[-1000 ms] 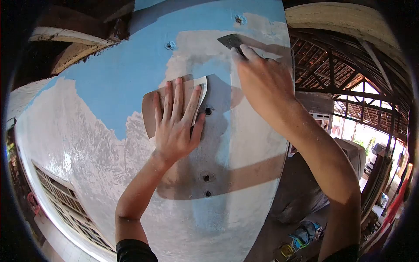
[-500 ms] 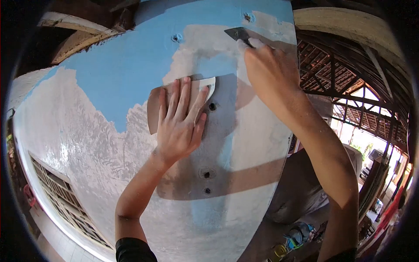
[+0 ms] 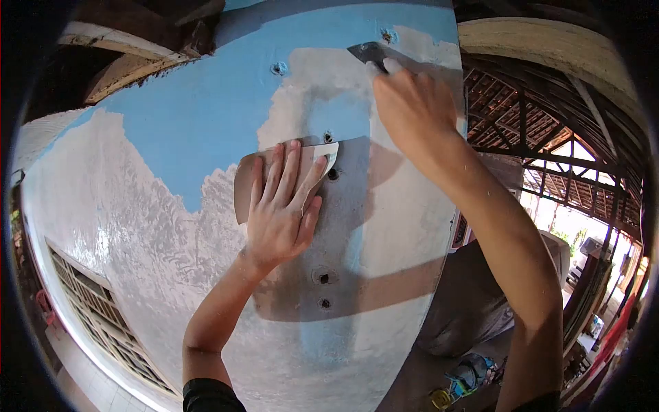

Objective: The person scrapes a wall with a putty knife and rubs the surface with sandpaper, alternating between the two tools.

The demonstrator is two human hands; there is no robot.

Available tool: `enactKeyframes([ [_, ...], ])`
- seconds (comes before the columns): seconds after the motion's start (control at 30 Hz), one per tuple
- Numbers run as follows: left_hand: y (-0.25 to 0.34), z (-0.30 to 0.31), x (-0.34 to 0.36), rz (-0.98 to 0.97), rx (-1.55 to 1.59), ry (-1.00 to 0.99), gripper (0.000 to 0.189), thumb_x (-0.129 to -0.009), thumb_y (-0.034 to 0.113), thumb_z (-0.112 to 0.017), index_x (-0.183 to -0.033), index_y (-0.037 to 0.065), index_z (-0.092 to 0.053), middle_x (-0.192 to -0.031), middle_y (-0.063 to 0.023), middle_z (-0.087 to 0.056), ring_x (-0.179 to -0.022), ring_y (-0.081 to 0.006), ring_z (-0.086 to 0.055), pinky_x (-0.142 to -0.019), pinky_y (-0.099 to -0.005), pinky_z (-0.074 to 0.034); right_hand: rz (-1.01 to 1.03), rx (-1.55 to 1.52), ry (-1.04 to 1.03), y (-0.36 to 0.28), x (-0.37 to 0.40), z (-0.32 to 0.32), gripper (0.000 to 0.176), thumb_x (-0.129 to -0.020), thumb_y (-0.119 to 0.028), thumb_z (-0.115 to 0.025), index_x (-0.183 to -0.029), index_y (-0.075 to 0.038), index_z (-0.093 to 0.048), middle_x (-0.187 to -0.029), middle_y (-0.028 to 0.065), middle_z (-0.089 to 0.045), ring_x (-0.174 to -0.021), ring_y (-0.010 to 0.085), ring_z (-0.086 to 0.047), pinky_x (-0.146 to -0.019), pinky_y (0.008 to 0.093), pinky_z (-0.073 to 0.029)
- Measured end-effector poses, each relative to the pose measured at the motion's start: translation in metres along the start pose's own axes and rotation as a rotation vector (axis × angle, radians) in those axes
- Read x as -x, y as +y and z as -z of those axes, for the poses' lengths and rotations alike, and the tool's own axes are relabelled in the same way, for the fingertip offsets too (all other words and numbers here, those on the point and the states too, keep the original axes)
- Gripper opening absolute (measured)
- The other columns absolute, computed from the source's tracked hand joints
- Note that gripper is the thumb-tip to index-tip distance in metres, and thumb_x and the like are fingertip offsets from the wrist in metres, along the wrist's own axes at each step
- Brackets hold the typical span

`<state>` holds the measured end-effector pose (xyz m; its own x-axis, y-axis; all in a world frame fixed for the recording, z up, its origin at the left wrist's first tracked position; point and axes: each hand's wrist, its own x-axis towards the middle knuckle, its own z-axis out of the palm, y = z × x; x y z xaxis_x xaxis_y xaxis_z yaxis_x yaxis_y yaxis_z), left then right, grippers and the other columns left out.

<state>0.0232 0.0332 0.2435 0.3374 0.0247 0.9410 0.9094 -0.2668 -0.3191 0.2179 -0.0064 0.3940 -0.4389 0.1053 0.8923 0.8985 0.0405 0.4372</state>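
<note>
My left hand (image 3: 280, 213) lies flat with fingers spread on a brown sheet of sandpaper (image 3: 266, 167), pressing it to the wall (image 3: 165, 261). The sheet's right edge curls away and shows a pale backing by the index finger. Higher up on the right, my right hand (image 3: 415, 103) is closed round a dark, flat scraper (image 3: 366, 52). Its pointed corner faces left over the grey patch, just below the blue paint (image 3: 233, 89). The scraper's grip is hidden in the fingers.
Several dark holes dot the wall, one (image 3: 327, 136) just above the sandpaper. A slatted window (image 3: 103, 309) sits low on the left. Past the wall's right edge are a dark covered bulk (image 3: 467, 295), clutter on the floor (image 3: 467, 378) and roof beams (image 3: 522, 123).
My left hand and the sandpaper have slid down the wall, uncovering a hole above the sheet. My right hand has shifted a little left with the scraper.
</note>
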Motion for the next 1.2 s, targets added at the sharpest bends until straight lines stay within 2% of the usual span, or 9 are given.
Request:
enactKeyframes([
  [0.17,-0.002,0.005,0.011,0.024,0.090,-0.034,0.052,-0.097,0.025,-0.040,-0.148,0.013,-0.038,-0.155,-0.0219,-0.025,-0.145,-0.0425,-0.016,-0.115,-0.0574,-0.009,0.009,0.005,0.055,-0.019,0.010,0.005,0.014,-0.084,-0.007,-0.056,-0.083,-0.003,-0.069,-0.090,0.0196,-0.069,-0.083,0.0362,-0.070,-0.070,0.0451,-0.056],
  [0.33,0.002,0.008,0.030,0.037,0.110,-0.091,0.052,-0.098,0.024,-0.039,-0.148,0.012,-0.038,-0.156,-0.0219,-0.024,-0.145,-0.0428,-0.015,-0.115,-0.0581,-0.008,-0.022,-0.042,-0.074,-0.008,-0.006,0.011,0.019,-0.083,-0.002,-0.058,-0.099,-0.001,-0.066,-0.093,0.0195,-0.069,-0.084,0.0345,-0.070,-0.070,0.0431,-0.057],
  [0.47,0.004,0.012,0.052,0.053,0.159,-0.138,0.052,-0.098,0.024,-0.038,-0.148,0.013,-0.037,-0.156,-0.0224,-0.023,-0.145,-0.0432,-0.014,-0.115,-0.0578,-0.005,-0.029,0.045,-0.009,-0.024,-0.001,0.008,0.013,-0.082,-0.002,-0.058,-0.092,0.000,-0.067,-0.091,0.0210,-0.069,-0.083,0.0342,-0.071,-0.067,0.0404,-0.057],
  [0.6,0.010,0.020,0.073,0.097,0.217,-0.177,0.058,-0.091,0.019,-0.048,-0.147,0.014,-0.040,-0.155,-0.0221,-0.025,-0.145,-0.0431,-0.017,-0.114,-0.0591,-0.008,-0.008,-0.083,-0.092,-0.009,-0.012,0.017,0.010,-0.081,-0.002,-0.060,-0.082,-0.001,-0.069,-0.087,0.0209,-0.069,-0.081,0.0345,-0.071,-0.064,0.0418,-0.056],
  [0.7,0.012,0.030,0.092,0.144,0.270,-0.243,0.057,-0.092,0.019,-0.047,-0.148,0.014,-0.039,-0.156,-0.0221,-0.022,-0.146,-0.0426,-0.014,-0.114,-0.0594,-0.007,-0.006,-0.034,-0.074,-0.020,0.005,0.017,0.007,-0.080,-0.001,-0.061,-0.081,-0.001,-0.068,-0.081,0.0207,-0.069,-0.080,0.0344,-0.071,-0.064,0.0422,-0.056],
  [0.73,0.012,0.030,0.099,0.150,0.289,-0.251,0.056,-0.093,0.019,-0.046,-0.148,0.014,-0.038,-0.157,-0.0222,-0.021,-0.146,-0.0423,-0.013,-0.114,-0.0594,-0.007,0.009,0.003,0.058,-0.017,0.008,0.004,0.007,-0.079,0.000,-0.061,-0.081,-0.001,-0.068,-0.082,0.0211,-0.069,-0.081,0.0335,-0.071,-0.064,0.0419,-0.056],
  [0.97,0.029,0.029,0.144,0.228,0.469,-0.252,0.054,-0.095,0.020,-0.042,-0.148,0.011,-0.038,-0.156,-0.0229,-0.022,-0.146,-0.0433,-0.013,-0.114,-0.0610,-0.006,-0.002,-0.066,-0.101,-0.021,-0.001,0.017,0.009,-0.081,-0.002,-0.060,-0.085,-0.001,-0.067,-0.083,0.0198,-0.069,-0.079,0.0337,-0.070,-0.066,0.0410,-0.056],
  [1.07,0.045,0.035,0.163,0.293,0.597,-0.246,0.048,-0.094,0.016,-0.043,-0.141,0.005,-0.046,-0.152,-0.0231,-0.032,-0.144,-0.0423,-0.021,-0.113,-0.0606,-0.011,0.013,-0.035,0.108,-0.017,-0.001,-0.001,0.009,-0.082,-0.003,-0.059,-0.085,0.000,-0.067,-0.084,0.0194,-0.069,-0.079,0.0345,-0.070,-0.064,0.0423,-0.056],
  [1.2,0.062,0.052,0.170,0.410,0.810,-0.208,0.041,-0.091,0.008,-0.045,-0.129,-0.003,-0.055,-0.136,-0.0233,-0.051,-0.129,-0.0375,-0.046,-0.109,-0.0488,-0.030,0.025,-0.053,-0.018,-0.013,-0.008,0.015,0.012,-0.084,-0.003,-0.057,-0.091,0.000,-0.066,-0.089,0.0220,-0.068,-0.081,0.0362,-0.070,-0.063,0.0429,-0.056],
])
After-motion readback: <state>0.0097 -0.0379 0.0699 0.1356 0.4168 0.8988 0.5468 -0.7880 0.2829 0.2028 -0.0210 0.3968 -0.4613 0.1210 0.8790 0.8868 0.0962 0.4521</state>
